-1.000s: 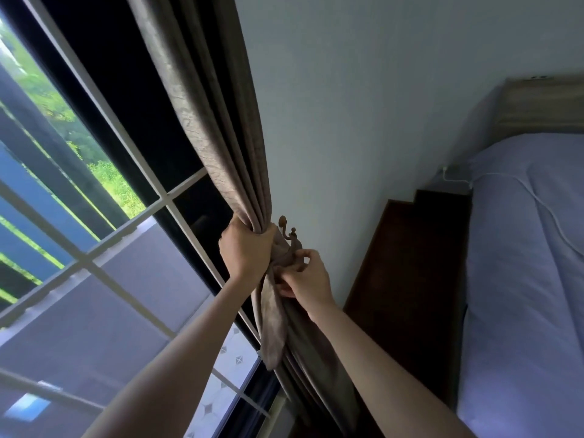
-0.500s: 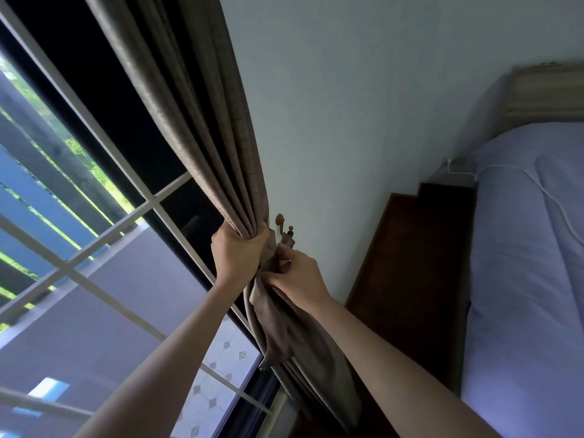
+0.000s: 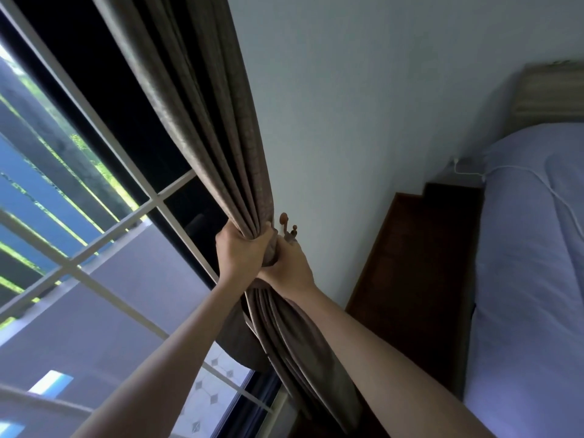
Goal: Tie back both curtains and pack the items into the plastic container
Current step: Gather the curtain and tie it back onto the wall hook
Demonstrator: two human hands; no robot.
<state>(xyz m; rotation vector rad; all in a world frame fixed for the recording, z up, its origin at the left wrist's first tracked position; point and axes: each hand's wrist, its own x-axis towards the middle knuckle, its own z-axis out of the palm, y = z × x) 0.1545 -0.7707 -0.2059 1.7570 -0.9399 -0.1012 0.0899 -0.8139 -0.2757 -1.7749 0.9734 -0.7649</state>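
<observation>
We see the left hand (image 3: 241,252) clenched around the gathered brown curtain (image 3: 221,147) at frame centre. The right hand (image 3: 289,267), at its 3 o'clock, grips the same bunch just below the wall hook (image 3: 286,227). The bed (image 3: 531,248) lies at 3 o'clock, well apart.

curtain (image 3: 202,128): grey-brown cloth with a faint mottled weave, bunched in my hands
hook (image 3: 286,227): reddish-brown, on the wall just past my right hand
wall (image 3: 363,115): pale blue-grey, plain
window bars (image 3: 104,248): white, left of my left hand
tiles (image 3: 218,393): light with small dark diamonds, I think, below my arms
bed cover (image 3: 531,254): plain lilac, far right
cabinet (image 3: 410,267): dark red-brown wood
</observation>
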